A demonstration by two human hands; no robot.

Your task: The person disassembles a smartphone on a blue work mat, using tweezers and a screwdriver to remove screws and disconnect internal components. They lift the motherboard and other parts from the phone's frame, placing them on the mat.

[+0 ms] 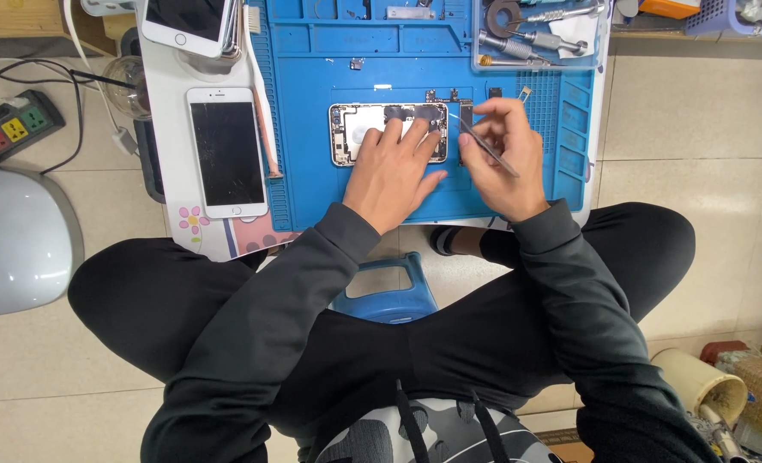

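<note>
An opened phone body (357, 130) lies on a blue work mat (312, 171), its insides showing. My left hand (394, 167) rests flat on it, fingers spread over its right half. My right hand (502, 159) is just right of the phone and grips thin metal tweezers (488, 151), their tip pointing toward the phone's right end. A few small dark parts (454, 94) lie on the mat above the phone.
A white phone with a cracked dark screen (225, 152) lies left of the mat, another white phone (188, 24) above it. A tray of screwdrivers (535, 34) sits top right. A power strip (12, 127) and a grey dome (16, 240) are on the floor left; a blue stool (389, 287) below.
</note>
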